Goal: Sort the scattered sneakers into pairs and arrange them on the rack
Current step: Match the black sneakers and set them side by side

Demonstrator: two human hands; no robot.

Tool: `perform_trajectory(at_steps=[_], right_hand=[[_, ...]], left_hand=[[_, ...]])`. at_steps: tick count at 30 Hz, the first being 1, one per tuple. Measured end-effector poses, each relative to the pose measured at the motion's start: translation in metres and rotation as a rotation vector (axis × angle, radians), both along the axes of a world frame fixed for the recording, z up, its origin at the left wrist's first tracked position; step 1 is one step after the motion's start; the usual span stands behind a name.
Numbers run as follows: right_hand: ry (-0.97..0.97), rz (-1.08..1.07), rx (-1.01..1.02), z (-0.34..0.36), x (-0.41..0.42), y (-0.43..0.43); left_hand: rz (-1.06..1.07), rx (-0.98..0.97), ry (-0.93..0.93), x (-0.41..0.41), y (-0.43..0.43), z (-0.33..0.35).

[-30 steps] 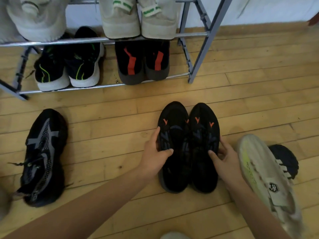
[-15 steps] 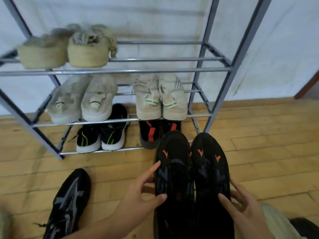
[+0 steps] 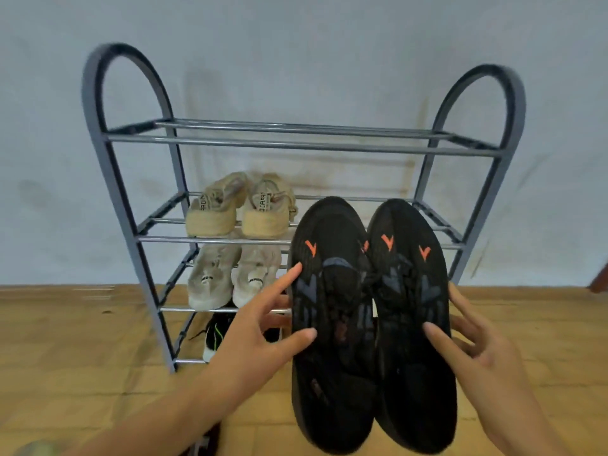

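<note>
A pair of black sneakers with orange marks is held side by side in the air in front of the rack, toes pointing up. My left hand grips the left black sneaker from its left side. My right hand grips the right black sneaker from its right side. Behind them stands the grey metal shoe rack. Its top shelf holds nothing. A tan pair sits on the second shelf at the left, with a beige pair on the shelf below.
A black sneaker with green lines shows on the lowest shelf, partly hidden by my left hand. The rack stands against a pale wall on a wooden floor. A blurred pale-green thing lies at the bottom left corner.
Both hands have lifted the black pair off the floor up to the rack's middle shelves. The view tilted up, so the whole rack shows and the sneakers on the floor are out of view.
</note>
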State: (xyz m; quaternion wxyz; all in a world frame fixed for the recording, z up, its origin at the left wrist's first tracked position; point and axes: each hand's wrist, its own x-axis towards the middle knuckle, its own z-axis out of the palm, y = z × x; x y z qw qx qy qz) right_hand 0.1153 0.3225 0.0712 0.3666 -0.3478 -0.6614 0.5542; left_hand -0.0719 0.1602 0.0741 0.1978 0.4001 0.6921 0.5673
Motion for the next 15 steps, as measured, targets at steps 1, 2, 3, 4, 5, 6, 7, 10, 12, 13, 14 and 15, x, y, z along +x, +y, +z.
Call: perform_trajectory(at_steps=[1,2,3,4,5,6,7,10,12,13,14,15], right_hand=[[0.002,0.009,0.001,0.005,-0.003,0.003],[-0.007,0.021,0.007,0.012,-0.008,0.009],[-0.023,0.035,0.023,0.02,-0.015,0.019],[-0.057,0.054,0.048,0.028,-0.024,0.032],[-0.096,0.071,0.06,0.036,-0.034,0.047],[-0.118,0.088,0.04,0.045,-0.045,0.063],[-0.141,0.099,0.003,0.051,-0.057,0.081],[-0.195,0.125,-0.088,0.07,-0.09,0.128],[-0.216,0.1,-0.061,0.081,-0.109,0.158],[-0.217,0.082,-0.054,0.084,-0.118,0.172],[-0.223,0.061,-0.058,0.084,-0.127,0.186],[-0.246,0.038,-0.062,0.082,-0.133,0.197]], left_hand=[[-0.007,0.003,-0.029,-0.002,0.003,0.007],[-0.013,0.008,-0.069,-0.006,0.009,0.014],[-0.012,0.009,-0.11,-0.011,0.018,0.022],[0.0,0.011,-0.148,-0.016,0.029,0.031],[0.022,0.005,-0.184,-0.023,0.042,0.038],[0.045,-0.001,-0.22,-0.03,0.057,0.046],[0.07,-0.012,-0.251,-0.038,0.073,0.052],[0.119,-0.017,-0.265,-0.059,0.124,0.073],[0.126,-0.035,-0.262,-0.076,0.158,0.086],[0.12,-0.055,-0.277,-0.084,0.173,0.09],[0.117,-0.085,-0.28,-0.092,0.188,0.091],[0.121,-0.122,-0.271,-0.097,0.201,0.088]])
